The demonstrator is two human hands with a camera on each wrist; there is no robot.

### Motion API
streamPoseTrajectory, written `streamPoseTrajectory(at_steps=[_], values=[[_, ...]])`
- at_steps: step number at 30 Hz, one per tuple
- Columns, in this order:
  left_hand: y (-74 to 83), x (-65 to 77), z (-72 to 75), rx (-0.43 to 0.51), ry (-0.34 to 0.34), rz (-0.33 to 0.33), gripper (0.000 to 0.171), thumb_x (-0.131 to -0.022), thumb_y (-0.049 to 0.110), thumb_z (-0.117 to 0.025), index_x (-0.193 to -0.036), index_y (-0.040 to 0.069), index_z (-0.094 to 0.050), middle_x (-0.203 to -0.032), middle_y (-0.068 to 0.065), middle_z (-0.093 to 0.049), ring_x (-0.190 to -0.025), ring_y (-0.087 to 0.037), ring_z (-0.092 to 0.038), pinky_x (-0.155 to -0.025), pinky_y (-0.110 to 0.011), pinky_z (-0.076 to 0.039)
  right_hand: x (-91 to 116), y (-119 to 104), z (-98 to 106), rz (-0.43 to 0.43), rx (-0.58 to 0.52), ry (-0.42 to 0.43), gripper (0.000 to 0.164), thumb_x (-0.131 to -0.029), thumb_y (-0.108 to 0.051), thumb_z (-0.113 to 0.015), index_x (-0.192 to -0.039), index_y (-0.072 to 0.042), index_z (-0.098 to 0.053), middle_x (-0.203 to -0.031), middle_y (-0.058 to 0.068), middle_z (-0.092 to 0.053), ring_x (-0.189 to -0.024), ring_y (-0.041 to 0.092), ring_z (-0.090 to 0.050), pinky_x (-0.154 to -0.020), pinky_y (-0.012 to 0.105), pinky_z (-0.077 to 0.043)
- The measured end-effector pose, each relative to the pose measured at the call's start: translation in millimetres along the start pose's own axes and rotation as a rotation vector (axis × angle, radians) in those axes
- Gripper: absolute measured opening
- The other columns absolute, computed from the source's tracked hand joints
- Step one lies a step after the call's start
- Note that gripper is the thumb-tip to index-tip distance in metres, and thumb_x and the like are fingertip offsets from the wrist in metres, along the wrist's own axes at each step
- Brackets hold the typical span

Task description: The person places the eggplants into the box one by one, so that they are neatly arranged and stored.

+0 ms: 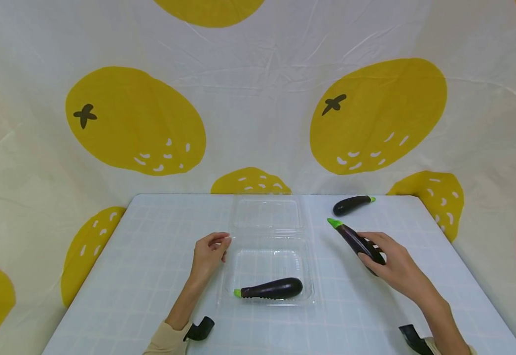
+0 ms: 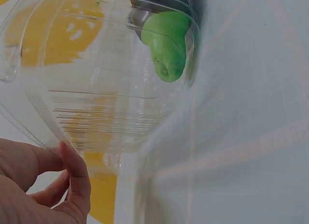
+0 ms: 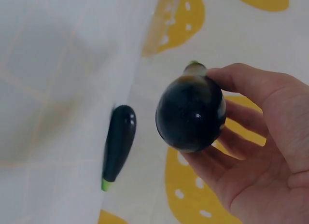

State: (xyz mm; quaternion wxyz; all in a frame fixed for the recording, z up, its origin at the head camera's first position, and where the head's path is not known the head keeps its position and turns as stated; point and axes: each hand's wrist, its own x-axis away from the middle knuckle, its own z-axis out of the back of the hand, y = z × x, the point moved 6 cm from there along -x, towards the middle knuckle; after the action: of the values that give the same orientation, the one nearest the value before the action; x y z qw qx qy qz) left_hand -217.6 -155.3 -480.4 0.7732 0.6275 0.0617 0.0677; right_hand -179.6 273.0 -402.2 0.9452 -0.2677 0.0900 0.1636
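Observation:
My right hand holds an eggplant above the table, its green stem end pointing up and left. In the right wrist view, the round end of this eggplant faces the camera, with thumb and fingers around it. My left hand pinches the left rim of a clear plastic clamshell container, whose lid lies folded back. Inside the container's near part lies a second eggplant, green end to the left. Its green stem shows through the plastic in the left wrist view.
A third eggplant lies at the table's back right, beyond my right hand. The table has a pale checked cover. Behind it hangs a white cloth with yellow fruit shapes.

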Motion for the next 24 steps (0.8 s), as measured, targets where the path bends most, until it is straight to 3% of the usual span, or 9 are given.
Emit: streamPoseTrajectory(at_steps=[7,24], values=[[0.5,0.4,-0.7,0.022,-0.001,0.002,0.026,-0.095,0.009,-0.075,-0.115,-0.007,-0.071,-0.086,-0.024,-0.069,-0.05,-0.011,-0.052,-0.048,-0.022,-0.045,-5.3,-17.8,-4.5,0.015,-0.025,-0.038,0.051,-0.091,-0.013,-0.08,-0.138,-0.009,-0.061,-0.13,0.014,-0.063,-0.099,0.024,-0.06,-0.079,0.036,-0.058],[0.6,0.1,0.6,0.005,-0.001,-0.007,0.02,-0.096,0.008,-0.073,-0.112,-0.004,-0.072,-0.09,-0.02,-0.068,-0.052,-0.011,-0.053,-0.049,-0.022,-0.046,-22.8,-63.5,-25.4,0.139,-0.048,-0.113,0.047,-0.092,-0.013,-0.079,-0.135,-0.01,-0.063,-0.132,0.009,-0.062,-0.104,0.023,-0.061,-0.086,0.044,-0.059]])
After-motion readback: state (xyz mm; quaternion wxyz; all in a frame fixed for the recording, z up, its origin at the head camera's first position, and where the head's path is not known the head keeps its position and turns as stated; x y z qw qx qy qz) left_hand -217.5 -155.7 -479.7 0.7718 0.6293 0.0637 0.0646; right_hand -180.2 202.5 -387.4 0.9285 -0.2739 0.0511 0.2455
